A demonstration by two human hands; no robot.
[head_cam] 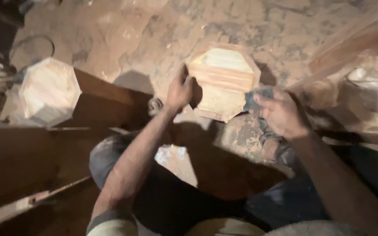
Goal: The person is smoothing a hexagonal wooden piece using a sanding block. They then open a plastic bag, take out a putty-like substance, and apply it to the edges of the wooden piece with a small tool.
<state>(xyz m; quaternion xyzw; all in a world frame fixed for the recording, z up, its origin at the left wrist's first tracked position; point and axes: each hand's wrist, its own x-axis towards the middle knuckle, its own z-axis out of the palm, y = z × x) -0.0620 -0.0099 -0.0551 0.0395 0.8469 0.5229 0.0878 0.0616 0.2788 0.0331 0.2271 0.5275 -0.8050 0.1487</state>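
Note:
An octagonal wooden piece (pixel 224 81) with a pale centre and reddish band is held up over the dusty floor. My left hand (pixel 179 91) grips its left edge. My right hand (pixel 281 114) is at its lower right edge, blurred, pinching a small dark piece (pixel 254 99) that looks like sandpaper against the wood. My knees in dark trousers show below the arms.
A second octagonal wooden piece (pixel 49 91) rests on a dark brown board (pixel 106 105) at the left. A wooden plank (pixel 355 43) slants across the upper right, with a pale sack (pixel 372 94) beneath it. A round wire ring (pixel 33 46) lies at the upper left.

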